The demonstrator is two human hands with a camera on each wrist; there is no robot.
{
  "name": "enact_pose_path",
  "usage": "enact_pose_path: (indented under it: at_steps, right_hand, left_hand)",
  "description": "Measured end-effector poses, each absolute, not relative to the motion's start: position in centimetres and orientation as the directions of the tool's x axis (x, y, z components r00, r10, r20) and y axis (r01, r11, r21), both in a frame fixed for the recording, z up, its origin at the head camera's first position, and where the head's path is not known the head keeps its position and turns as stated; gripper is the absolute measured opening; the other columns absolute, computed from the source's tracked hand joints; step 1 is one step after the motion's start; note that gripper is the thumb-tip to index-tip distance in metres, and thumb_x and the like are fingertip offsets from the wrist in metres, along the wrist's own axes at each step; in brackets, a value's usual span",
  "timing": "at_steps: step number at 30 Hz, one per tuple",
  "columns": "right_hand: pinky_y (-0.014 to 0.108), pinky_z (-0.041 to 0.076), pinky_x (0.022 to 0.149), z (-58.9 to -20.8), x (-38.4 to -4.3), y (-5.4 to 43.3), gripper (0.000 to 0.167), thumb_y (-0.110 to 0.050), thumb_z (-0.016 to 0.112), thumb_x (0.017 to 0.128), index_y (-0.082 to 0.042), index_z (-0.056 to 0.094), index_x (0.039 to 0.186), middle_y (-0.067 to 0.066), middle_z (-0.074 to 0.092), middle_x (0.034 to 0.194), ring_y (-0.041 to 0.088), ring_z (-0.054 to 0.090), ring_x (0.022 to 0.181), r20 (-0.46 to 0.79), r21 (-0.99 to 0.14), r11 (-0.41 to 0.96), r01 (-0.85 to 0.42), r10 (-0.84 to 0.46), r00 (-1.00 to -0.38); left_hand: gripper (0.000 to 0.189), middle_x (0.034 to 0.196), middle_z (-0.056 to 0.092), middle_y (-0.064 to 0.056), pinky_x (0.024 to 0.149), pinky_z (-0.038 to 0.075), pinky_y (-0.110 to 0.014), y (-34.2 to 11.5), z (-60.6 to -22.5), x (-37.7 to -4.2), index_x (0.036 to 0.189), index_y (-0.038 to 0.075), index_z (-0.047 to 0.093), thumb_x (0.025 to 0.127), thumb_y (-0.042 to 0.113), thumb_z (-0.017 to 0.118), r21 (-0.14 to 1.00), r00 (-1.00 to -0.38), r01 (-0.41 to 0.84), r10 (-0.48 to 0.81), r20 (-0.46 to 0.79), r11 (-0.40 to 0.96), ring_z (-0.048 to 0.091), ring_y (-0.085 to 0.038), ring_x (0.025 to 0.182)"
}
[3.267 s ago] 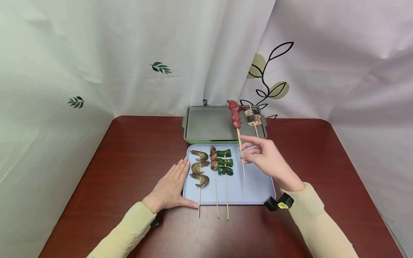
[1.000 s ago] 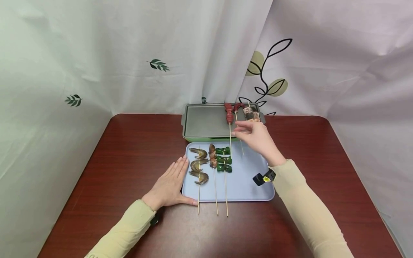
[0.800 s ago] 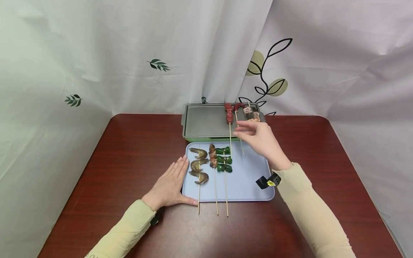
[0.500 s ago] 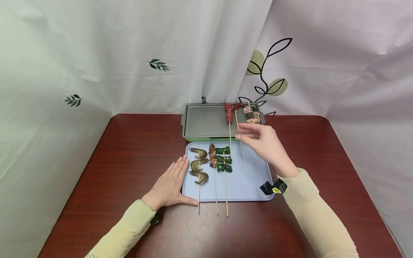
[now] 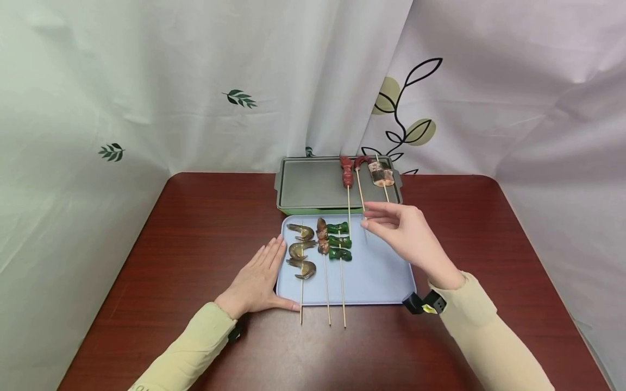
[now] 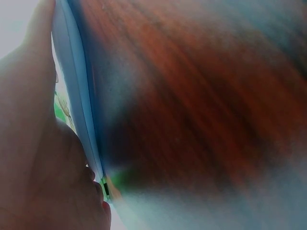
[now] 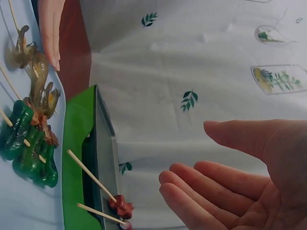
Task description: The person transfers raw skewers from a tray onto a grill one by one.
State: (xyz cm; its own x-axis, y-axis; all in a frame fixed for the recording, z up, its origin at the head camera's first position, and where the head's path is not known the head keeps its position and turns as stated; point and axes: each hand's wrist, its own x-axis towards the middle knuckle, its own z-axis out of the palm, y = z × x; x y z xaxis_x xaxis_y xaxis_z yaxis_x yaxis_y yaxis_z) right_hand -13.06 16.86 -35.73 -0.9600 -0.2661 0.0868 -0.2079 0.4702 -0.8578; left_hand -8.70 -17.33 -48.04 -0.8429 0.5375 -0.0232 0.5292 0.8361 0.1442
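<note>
In the head view my left hand (image 5: pixel 259 279) rests with straight fingers along the left edge of the light blue tray (image 5: pixel 379 282), its thumb at the front corner. Skewers of shrimp (image 5: pixel 302 269), brown meat (image 5: pixel 323 245) and green pepper (image 5: pixel 340 254) lie on this tray. My right hand (image 5: pixel 408 233) hovers over the tray's back right part; in the right wrist view its thumb and fingers (image 7: pixel 220 191) stand apart, holding nothing. Beyond it, a red meat skewer (image 5: pixel 347 175), a curved red skewer (image 5: pixel 362 161) and a black-and-pale banded skewer (image 5: pixel 381 174) lie on the grill plate (image 5: pixel 313 182).
The green grill body (image 7: pixel 76 143) stands directly behind the tray, close to the white leaf-print curtain (image 5: pixel 274 65). Sticks of the grill's skewers reach out over its front edge toward the tray. Dark red tabletop (image 5: pixel 205 228) surrounds both.
My right hand has carried the red meat skewer onto the grill plate, let it go and drawn back toward me and to the right. The left hand has kept its place.
</note>
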Motion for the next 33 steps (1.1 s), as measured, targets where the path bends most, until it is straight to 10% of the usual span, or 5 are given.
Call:
enact_pose_path:
  at_steps: [33]
  right_hand:
    - [0.029,0.058,0.079,-43.4,-8.5,16.4,0.041,-0.017,0.078,0.092,0.004,0.069,0.127,0.008,0.076,0.102,0.017,0.074,0.092,-0.095,-0.896,0.44,-0.058,-0.317,-0.944]
  left_hand:
    - [0.145,0.166,0.013,-0.025,0.122,0.016,-0.045,-17.2,-47.7,-8.7,0.158,-0.009,0.019,0.064,0.095,0.059,0.14,-0.842,0.53,0.539,-0.026,0.836,0.015,-0.036,0.152]
